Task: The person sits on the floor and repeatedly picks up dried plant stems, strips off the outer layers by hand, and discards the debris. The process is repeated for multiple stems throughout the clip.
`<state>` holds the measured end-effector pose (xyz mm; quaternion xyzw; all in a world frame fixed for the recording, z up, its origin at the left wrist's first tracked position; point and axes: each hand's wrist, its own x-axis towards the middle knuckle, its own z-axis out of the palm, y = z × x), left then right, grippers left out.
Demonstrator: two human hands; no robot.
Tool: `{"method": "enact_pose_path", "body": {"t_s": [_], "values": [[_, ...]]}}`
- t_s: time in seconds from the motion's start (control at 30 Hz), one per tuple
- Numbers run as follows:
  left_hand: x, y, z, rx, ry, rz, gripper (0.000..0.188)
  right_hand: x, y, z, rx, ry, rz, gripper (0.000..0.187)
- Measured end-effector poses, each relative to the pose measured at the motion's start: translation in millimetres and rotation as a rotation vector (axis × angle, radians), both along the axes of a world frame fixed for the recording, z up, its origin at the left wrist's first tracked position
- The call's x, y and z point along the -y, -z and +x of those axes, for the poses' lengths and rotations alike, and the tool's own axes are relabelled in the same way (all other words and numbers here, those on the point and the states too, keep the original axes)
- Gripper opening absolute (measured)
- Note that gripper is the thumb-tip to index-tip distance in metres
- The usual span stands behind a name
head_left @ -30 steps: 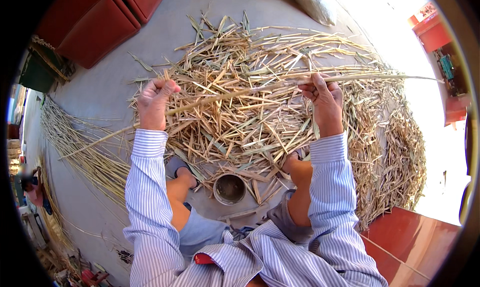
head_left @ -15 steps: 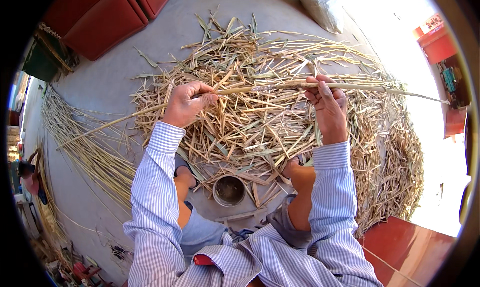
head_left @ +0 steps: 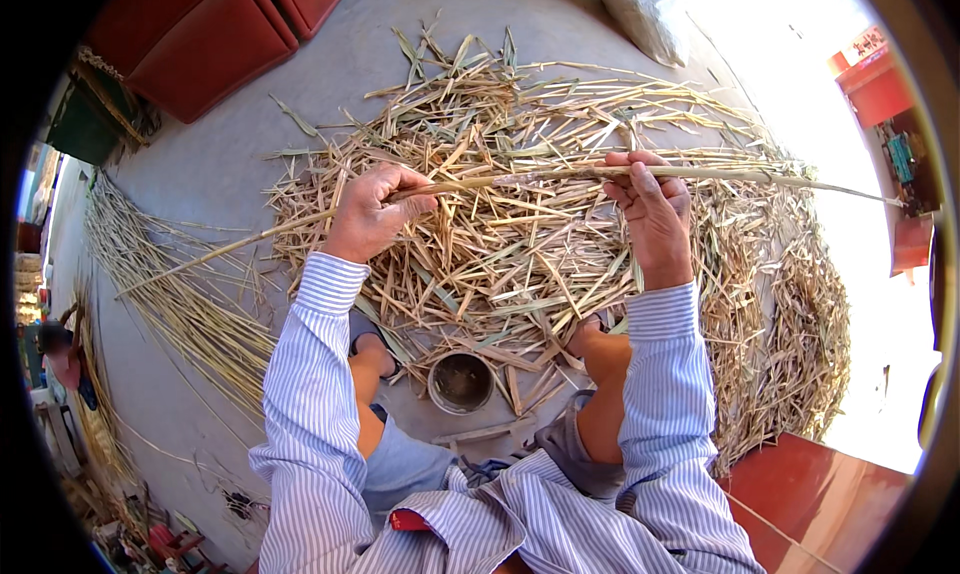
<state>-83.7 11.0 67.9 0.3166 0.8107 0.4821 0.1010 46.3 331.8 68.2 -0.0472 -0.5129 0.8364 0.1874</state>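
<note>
A long dry reed stalk [head_left: 520, 178] stretches across in front of me, its thin ends running out to the left and right. My left hand [head_left: 375, 212] is closed round it left of the middle, thumb pressed against the fingers. Farther right, my right hand [head_left: 655, 209] pinches the same stalk between thumb and fingers, palm turned up. Below both hands spreads a wide heap of dry husks and leaf strips [head_left: 510, 254]. A small round metal bowl [head_left: 460, 382] stands on the floor between my feet, dark inside.
Bundled thin stalks [head_left: 190, 284] lie on the floor at left. Red seats [head_left: 215, 49] stand at the far left, a pale sack [head_left: 640, 14] at the back. A person [head_left: 62, 359] is at the left edge. A red surface [head_left: 800, 489] lies at lower right.
The right hand has shifted very slightly left along the stalk. Otherwise both hands keep their hold, and the heap and bowl look the same.
</note>
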Motion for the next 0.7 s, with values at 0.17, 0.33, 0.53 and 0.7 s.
{"method": "enact_pose_path", "body": {"t_s": [0.17, 0.33, 0.53, 0.7], "values": [[3, 14, -2, 0.303, -0.158, 0.253, 0.019, 12, -5, -2, -0.001, -0.016, 0.017, 0.019], [34, 18, -31, 0.248, -0.437, 0.556, 0.030, 10, -4, -1, 0.026, 0.012, -0.005, 0.019], [-3, 3, -7, -0.844, -0.216, -0.132, 0.058, 24, -1, -5, 0.171, -0.013, 0.017, 0.024], [-18, -8, 3, -0.670, -0.033, -0.267, 0.020, 13, 4, -6, 0.206, 0.117, -0.037, 0.024]]}}
